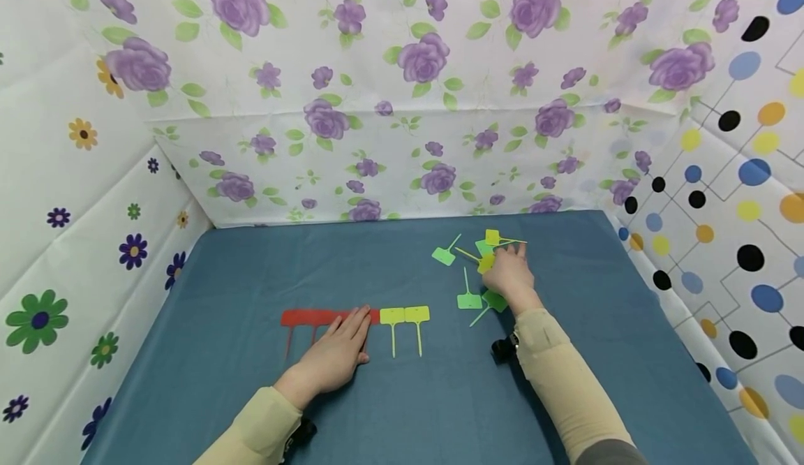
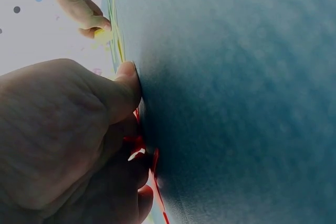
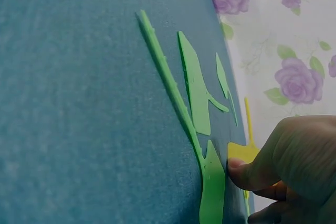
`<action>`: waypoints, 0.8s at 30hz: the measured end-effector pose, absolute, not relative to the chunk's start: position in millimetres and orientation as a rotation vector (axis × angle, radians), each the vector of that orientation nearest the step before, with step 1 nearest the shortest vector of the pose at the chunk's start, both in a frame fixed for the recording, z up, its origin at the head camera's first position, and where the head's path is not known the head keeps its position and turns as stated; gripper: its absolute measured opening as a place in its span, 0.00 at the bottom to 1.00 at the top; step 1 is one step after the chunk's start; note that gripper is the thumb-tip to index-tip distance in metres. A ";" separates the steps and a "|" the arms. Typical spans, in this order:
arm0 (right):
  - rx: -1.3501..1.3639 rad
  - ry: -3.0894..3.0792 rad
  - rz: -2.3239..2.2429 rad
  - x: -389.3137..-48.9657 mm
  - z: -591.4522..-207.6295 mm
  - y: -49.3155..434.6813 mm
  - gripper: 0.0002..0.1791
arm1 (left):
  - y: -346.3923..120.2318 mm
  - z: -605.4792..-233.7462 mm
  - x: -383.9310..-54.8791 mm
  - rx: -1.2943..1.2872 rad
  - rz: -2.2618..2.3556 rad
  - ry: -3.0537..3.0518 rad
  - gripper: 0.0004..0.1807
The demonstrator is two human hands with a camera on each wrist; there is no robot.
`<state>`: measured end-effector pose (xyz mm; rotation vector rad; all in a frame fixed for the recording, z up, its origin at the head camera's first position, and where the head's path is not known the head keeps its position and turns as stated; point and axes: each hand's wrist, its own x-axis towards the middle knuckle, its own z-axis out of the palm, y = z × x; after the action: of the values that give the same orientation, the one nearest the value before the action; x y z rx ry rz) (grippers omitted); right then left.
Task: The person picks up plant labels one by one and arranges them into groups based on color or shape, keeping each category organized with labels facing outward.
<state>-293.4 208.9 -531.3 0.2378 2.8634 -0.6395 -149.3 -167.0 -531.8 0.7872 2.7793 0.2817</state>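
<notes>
My left hand [image 1: 336,353] rests with extended fingers across a row of red T-shaped plastic tags [image 1: 298,318], covering part of them. Two yellow tags [image 1: 405,315] continue that row on the right, stems toward me. Farther right, my right hand [image 1: 510,276] pinches a yellow tag [image 3: 241,152]; the right wrist view shows the thumb on its flat head, while the other fingers are partly hidden. Around this hand lie several green tags [image 1: 469,301], and another yellow tag [image 1: 493,237] is just beyond the fingertips.
A blue cloth [image 1: 408,409] covers the table. Behind it hangs a flowered sheet [image 1: 389,102], with a dotted sheet [image 1: 747,255] on the right and a daisy-print sheet [image 1: 75,255] on the left. One green tag [image 1: 444,255] lies apart, toward the back.
</notes>
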 end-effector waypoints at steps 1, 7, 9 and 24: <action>0.236 2.860 -0.632 -292.9 -530.9 208.7 0.39 | -166.9 -531.6 -149.3 0.786 0.280 2.779 0.37; 0.224 2.881 -0.585 -288.9 -531.9 209.8 0.36 | -166.9 -531.3 -148.8 0.795 0.284 2.786 0.37; 0.206 2.894 -0.601 -287.0 -534.1 212.5 0.33 | -167.2 -531.7 -149.1 0.802 0.286 2.788 0.37; 0.120 3.030 -0.953 -262.9 -531.3 245.0 0.20 | -167.7 -533.8 -149.5 0.804 0.309 2.785 0.37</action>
<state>-262.9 245.0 -531.3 0.1196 3.0297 -0.9532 -149.5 -167.7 -533.8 0.8042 2.7853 0.3095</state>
